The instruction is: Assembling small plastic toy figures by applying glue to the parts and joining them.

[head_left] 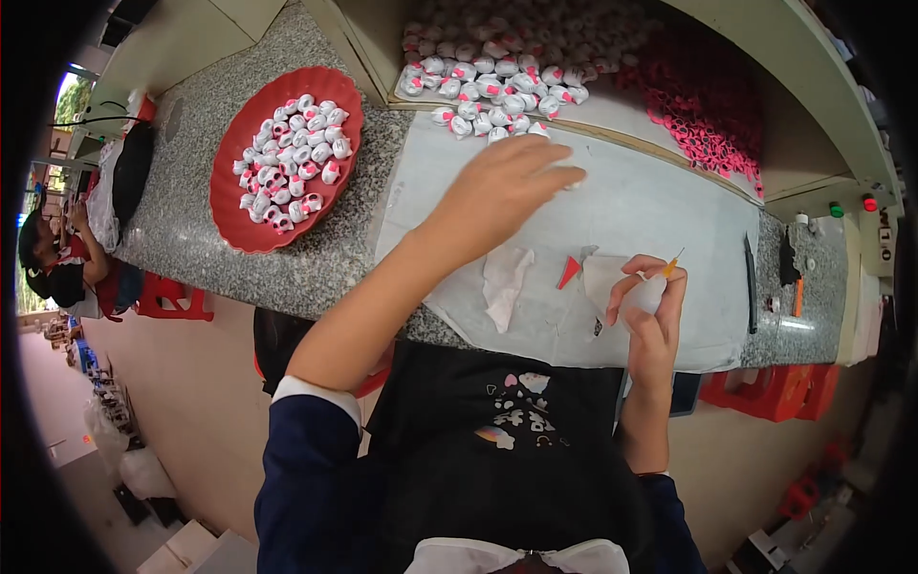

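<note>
— Reaching out with my left hand (507, 187) over the white sheet (669, 206) on the worktop (316, 253), fingers stretched toward the near edge of the heap of small white-and-pink pieces (488, 96).

— Is that grip closed on anything?

— I cannot tell; the fingertips are close together beside the nearest pieces, but my own hand hides what is under them.

— And the other hand?

— My right hand (650, 306) is lower, near my body, its grip clenched around one small white piece (643, 292), with a thin orange-tipped tool (674, 261) pinched between thumb and forefinger above it.

— What lies between your hands?

— A crumpled white cloth (504, 279) and a small red triangular scrap (568, 272), both on the sheet.

— Anything else about?

— A red tray (239, 225) with more white-and-pink pieces sits well to my left on the speckled stone. A mass of pink rings (708, 105) is piled at the far right, beside the heap. Another person (53, 263) sits far off at the left edge.
</note>
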`<state>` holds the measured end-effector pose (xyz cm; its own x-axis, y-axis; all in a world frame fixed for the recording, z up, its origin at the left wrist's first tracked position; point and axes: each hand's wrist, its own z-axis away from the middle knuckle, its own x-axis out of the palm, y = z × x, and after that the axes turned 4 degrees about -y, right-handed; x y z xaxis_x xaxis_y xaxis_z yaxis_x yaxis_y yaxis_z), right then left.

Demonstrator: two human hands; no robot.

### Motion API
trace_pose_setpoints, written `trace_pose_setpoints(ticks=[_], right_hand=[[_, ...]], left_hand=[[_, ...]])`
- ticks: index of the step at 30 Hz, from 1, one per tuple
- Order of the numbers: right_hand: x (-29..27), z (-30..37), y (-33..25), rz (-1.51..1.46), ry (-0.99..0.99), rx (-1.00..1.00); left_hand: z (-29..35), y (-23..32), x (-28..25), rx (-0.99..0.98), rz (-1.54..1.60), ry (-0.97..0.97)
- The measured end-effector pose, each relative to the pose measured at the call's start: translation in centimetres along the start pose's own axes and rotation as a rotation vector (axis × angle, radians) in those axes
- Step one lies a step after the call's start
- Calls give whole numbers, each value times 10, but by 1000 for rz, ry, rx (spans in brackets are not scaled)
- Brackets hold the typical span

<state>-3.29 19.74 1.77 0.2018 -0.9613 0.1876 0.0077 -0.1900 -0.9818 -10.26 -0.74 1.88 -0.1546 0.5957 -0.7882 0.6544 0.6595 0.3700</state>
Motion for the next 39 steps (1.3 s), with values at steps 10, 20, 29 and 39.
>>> trace_pose_setpoints(ticks=[10, 20, 29, 39], right_hand=[[-20, 13, -13, 21, -21, -56], [8, 10, -20, -112, 208, -390], [23, 26, -21, 364, -80, -707], [23, 29, -19, 226, -165, -695]], left_hand=[[15, 32, 10, -529, 1207, 209], [65, 84, 14, -669, 1612, 433], [75, 87, 12, -630, 1573, 451], [77, 88, 11, -618, 1576, 449]])
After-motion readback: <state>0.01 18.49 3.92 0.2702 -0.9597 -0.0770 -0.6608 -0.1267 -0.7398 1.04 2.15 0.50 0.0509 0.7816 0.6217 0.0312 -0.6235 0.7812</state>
